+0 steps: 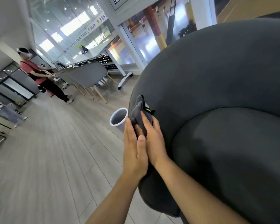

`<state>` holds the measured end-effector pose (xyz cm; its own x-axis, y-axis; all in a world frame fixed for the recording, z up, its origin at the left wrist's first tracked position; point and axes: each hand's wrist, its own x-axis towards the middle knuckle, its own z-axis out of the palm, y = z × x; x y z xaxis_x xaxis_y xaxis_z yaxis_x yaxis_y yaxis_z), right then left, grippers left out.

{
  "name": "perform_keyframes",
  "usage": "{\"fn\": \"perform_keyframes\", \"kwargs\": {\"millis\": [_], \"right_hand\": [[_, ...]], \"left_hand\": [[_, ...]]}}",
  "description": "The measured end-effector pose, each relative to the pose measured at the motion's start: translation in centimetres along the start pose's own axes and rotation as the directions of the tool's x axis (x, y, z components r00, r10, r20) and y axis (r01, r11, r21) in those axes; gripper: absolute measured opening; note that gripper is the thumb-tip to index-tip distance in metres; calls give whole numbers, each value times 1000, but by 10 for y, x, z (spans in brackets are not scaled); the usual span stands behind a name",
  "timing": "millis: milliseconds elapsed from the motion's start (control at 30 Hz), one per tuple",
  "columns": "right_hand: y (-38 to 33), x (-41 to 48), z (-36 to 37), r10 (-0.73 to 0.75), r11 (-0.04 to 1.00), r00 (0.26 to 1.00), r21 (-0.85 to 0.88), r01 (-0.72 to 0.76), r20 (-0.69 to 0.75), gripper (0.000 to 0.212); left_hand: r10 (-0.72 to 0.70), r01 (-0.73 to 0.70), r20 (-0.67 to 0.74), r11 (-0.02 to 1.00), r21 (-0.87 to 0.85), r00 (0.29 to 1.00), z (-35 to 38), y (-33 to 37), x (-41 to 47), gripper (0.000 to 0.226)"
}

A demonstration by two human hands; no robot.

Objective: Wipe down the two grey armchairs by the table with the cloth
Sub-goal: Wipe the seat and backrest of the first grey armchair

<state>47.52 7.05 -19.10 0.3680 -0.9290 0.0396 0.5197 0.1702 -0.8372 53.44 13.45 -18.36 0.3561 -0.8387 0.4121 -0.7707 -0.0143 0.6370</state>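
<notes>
We see the armchair filling the right side, our two hands side by side on its left arm with the cloth under the fingers. A cup stands on the floor just left of the cloth. Far left, beyond it, a person stands at a desk.

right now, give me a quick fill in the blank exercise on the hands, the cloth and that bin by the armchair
1. Both hands press a dark grey ____ against the armchair's rounded arm.
2. The left hand lies on the ____ side of the arm, the right hand nearer the seat cushion.
3. The white-rimmed bin stands on the ____ beside the armchair.

Missing words: cloth; outer; floor
</notes>
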Motion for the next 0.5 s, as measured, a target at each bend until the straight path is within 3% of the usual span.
{"fn": "perform_keyframes", "kwargs": {"millis": [67,167,200,300,367,433,500], "right_hand": [[6,-1,-3,-55,997,998,-58,53,-31,29],[56,-17,-28,-166,882,977,-464,85,-135,44],[79,-23,-40,-152,848,975,-528,46,-159,46],[125,-44,-68,94,849,955,-479,-225,-282,44],[130,-47,-71,157,828,938,-477,-295,-309,43],[115,-39,-60,45,843,954,-502,-196,-296,44],[88,-18,-42,-87,853,977,-521,-29,-196,47]], "left_hand": [[-38,37,-28,999,-26,999,5,-2,1,73],[-33,34,-37,999,19,999,9,-8,-6,71],[-36,37,-31,999,37,999,9,-9,-7,70],[-79,81,-20,991,111,997,10,-10,-6,69],[-83,86,-25,979,187,996,12,-10,-6,69],[-83,91,-44,967,238,996,13,-10,-6,70],[-104,117,-58,947,298,993,15,-11,-4,73]]}}
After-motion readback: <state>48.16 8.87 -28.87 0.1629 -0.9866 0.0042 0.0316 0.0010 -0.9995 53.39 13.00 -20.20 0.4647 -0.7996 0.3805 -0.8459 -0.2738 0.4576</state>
